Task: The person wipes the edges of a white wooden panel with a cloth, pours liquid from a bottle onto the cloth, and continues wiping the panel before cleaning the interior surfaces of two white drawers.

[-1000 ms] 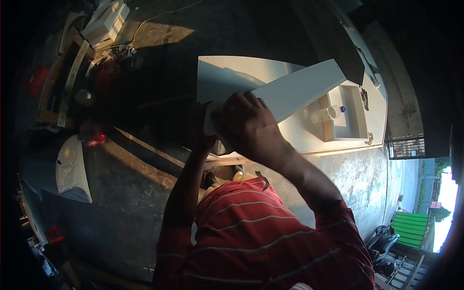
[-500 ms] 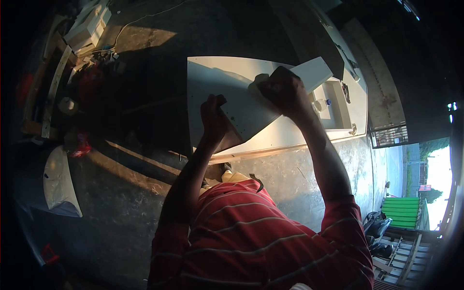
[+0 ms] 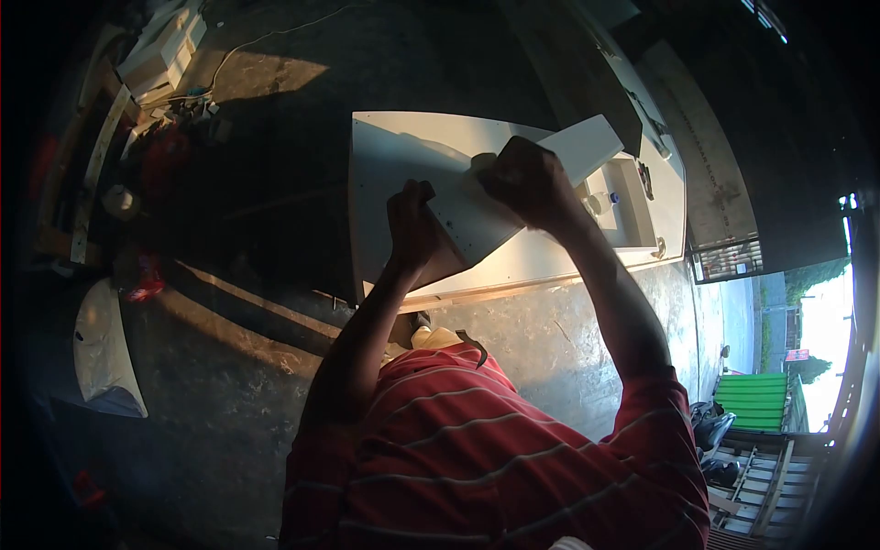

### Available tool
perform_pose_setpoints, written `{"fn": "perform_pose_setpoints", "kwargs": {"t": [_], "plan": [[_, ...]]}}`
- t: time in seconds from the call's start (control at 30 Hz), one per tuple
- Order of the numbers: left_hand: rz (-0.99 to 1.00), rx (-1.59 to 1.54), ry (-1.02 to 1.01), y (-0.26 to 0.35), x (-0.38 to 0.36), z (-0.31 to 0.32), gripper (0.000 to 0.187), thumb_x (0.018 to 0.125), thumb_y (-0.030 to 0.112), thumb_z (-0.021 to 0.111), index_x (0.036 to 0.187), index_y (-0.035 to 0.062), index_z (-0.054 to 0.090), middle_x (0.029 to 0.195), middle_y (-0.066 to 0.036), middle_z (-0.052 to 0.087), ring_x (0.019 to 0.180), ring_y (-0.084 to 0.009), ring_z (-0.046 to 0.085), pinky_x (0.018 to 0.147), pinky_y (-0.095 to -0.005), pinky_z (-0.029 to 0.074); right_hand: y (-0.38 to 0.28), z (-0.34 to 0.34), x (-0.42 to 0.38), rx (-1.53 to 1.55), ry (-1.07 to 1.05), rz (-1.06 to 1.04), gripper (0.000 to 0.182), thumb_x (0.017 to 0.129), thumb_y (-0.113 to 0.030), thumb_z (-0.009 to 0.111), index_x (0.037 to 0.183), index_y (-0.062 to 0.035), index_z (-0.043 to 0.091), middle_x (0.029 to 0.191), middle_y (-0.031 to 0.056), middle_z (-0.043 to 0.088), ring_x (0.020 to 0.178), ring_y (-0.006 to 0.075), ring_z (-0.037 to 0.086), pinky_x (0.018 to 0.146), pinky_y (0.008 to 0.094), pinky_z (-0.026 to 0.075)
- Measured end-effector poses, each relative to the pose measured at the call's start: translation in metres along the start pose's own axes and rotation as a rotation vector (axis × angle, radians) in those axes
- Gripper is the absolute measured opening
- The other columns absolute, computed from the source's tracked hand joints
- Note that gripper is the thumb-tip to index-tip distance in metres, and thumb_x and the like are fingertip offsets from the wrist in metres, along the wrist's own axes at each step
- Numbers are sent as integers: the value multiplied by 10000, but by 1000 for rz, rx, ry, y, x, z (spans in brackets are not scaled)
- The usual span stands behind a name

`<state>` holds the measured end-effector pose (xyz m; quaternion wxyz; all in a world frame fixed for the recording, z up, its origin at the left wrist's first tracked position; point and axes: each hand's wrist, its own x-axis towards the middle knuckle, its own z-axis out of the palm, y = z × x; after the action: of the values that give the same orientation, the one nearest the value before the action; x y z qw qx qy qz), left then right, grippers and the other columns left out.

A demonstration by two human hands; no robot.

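A white board (image 3: 458,197) with small holes lies tilted over a larger white panel (image 3: 522,266) on the workbench. My left hand (image 3: 412,225) is closed at the board's near left edge, its thumb raised and its fingers curled. My right hand (image 3: 532,183) is a fist pressed on a pale, crumpled wad (image 3: 481,165), which looks like a cloth, against the board's face. Most of the wad is hidden under the fist. To the right, a clear bottle with a blue cap (image 3: 602,201) lies in a white open box (image 3: 632,220).
Dark pliers-like tools (image 3: 647,181) lie beside the box. A white drawer-like box (image 3: 163,55) and scraps stand at the far left. A curved pale sheet (image 3: 103,348) is on the floor at left. A green metal container (image 3: 752,401) shows outside at right.
My right hand has slid slightly left with the wad over the board. The left hand keeps its hold. The whole view has shifted a little.
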<state>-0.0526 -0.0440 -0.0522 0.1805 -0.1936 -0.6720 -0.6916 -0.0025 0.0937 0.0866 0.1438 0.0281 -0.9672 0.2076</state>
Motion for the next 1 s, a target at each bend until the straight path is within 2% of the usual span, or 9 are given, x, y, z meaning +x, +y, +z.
{"fn": "perform_pose_setpoints", "kwargs": {"t": [0.03,0.1,0.17,0.23,0.37,0.53,0.67,0.8,1.0], "plan": [[-17,1,-36,1,1,-2,83,775,3,458,718,-34,507,637,-223,534,634,-376,581,568,-371,435,-16,0,-7,151,-90,0,230,743,-198,714,823,-10,609,787,150,603,747,300,623,680,383,501],[33,11,-23,3,2,-2,62,757,-11,460,709,-34,492,628,-224,517,620,-377,571,552,-372,422,-19,3,-12,122,-125,-44,202,741,-172,709,829,-20,611,824,144,600,778,304,604,728,394,486],[86,22,-17,3,2,0,44,739,-24,463,699,-35,478,619,-226,500,607,-378,560,535,-374,409,7,-1,-4,-48,74,-388,167,743,-136,692,848,-37,608,845,112,598,793,277,590,723,376,485],[-67,-91,-50,3,1,1,35,719,-31,459,684,-32,458,623,-226,496,607,-390,550,531,-374,404,21,-8,-3,-140,119,-163,196,720,-69,681,910,-53,637,881,113,616,842,297,584,753,391,482],[96,-15,-5,2,2,1,33,707,-40,445,676,-28,441,594,-221,478,599,-397,541,525,-370,401,-15,8,-24,-22,69,-383,181,694,15,663,858,-62,657,837,87,626,821,273,586,748,369,490],[73,-40,-45,10,5,-2,33,693,-48,434,675,-22,431,574,-208,461,566,-398,518,501,-368,384,4,0,-16,-8,225,-165,223,687,53,640,885,-48,660,827,108,613,793,257,590,707,360,502],[79,-60,-41,7,5,-2,33,695,-40,442,670,-20,431,569,-208,454,548,-386,515,492,-362,372,-14,8,-28,-103,90,-439,255,707,39,608,939,-49,665,798,103,608,767,267,576,710,363,481],[12,-64,-43,7,2,-1,49,701,-34,446,662,-14,423,563,-207,446,535,-370,513,488,-353,365,12,-6,-16,-179,128,-313,244,715,28,594,928,-65,670,835,91,605,811,271,571,760,383,465],[33,-94,-27,3,1,1,55,706,-35,448,664,-11,421,563,-207,440,532,-366,506,487,-350,361,-7,2,-25,-220,81,-380,211,722,16,597,883,-96,674,873,65,603,850,262,552,775,366,445]]}}
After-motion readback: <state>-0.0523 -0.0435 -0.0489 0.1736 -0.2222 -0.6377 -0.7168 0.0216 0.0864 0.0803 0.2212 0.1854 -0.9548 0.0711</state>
